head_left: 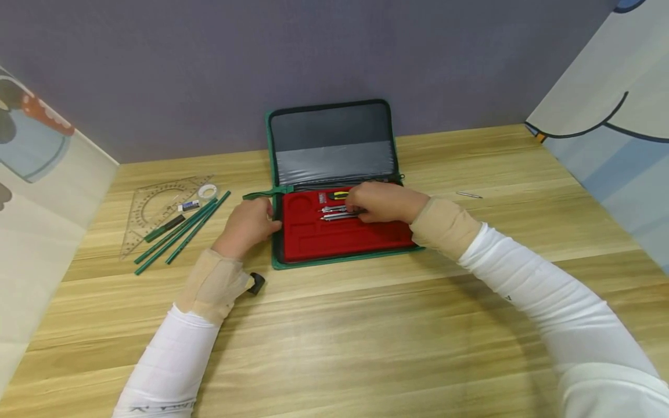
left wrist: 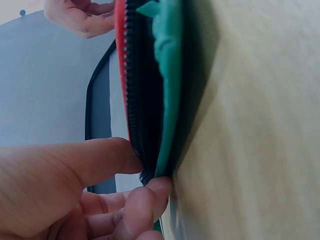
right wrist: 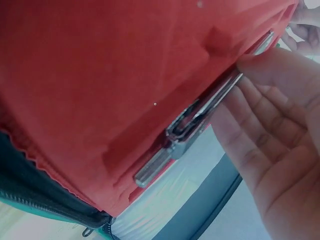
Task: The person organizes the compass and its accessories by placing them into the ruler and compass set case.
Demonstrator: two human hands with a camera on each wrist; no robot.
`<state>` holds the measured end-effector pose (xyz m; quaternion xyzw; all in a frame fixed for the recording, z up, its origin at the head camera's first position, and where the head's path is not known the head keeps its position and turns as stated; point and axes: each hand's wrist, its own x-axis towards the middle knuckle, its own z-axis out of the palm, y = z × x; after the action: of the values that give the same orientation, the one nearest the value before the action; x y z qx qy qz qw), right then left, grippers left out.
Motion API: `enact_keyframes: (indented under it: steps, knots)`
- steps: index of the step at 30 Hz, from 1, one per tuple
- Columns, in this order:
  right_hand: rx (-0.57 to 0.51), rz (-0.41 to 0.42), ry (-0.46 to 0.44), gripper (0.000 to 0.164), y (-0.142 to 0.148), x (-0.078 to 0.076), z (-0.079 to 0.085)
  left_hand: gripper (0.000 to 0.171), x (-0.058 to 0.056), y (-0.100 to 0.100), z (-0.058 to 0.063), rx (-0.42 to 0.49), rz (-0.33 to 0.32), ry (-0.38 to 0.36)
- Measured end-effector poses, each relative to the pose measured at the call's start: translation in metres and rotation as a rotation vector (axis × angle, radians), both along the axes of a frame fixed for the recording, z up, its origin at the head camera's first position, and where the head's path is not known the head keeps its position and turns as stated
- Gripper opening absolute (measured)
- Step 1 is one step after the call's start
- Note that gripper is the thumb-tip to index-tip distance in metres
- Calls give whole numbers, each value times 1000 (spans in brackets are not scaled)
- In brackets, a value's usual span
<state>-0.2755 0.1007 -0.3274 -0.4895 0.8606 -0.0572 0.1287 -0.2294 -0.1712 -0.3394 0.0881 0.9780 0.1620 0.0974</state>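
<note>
A green zip case (head_left: 350, 262) lies unfolded on the table, with a red moulded tray (head_left: 313, 252) in its lower half. My left hand (head_left: 248, 226) pinches the case's zipped left edge, thumb on top and fingers underneath in the left wrist view. Over the tray's upper right, my right hand (head_left: 384, 201) pinches a silver drawing compass (right wrist: 182, 132) between thumb and fingers. The compass lies in or just above its slot; its exact height cannot be told. Silver tool ends (head_left: 337, 216) stick out left of the right hand, near a yellow-and-black piece (head_left: 340, 195).
Left of the case lie green pencils (head_left: 180, 238), a dark green marker (head_left: 165, 228), an eraser (head_left: 189, 205), a white tape roll (head_left: 207, 191) and a clear set square (head_left: 137, 217). A thin silver rod (head_left: 469, 195) lies to the right. The case lid (head_left: 334, 128) leans against the grey back panel.
</note>
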Motion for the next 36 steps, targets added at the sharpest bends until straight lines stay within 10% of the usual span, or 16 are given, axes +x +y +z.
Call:
enact_keyframes:
  steps: [36]
  knots:
    - [-8,-87,7,16,-1,6,2,26,-1,0,0,3,0,-9]
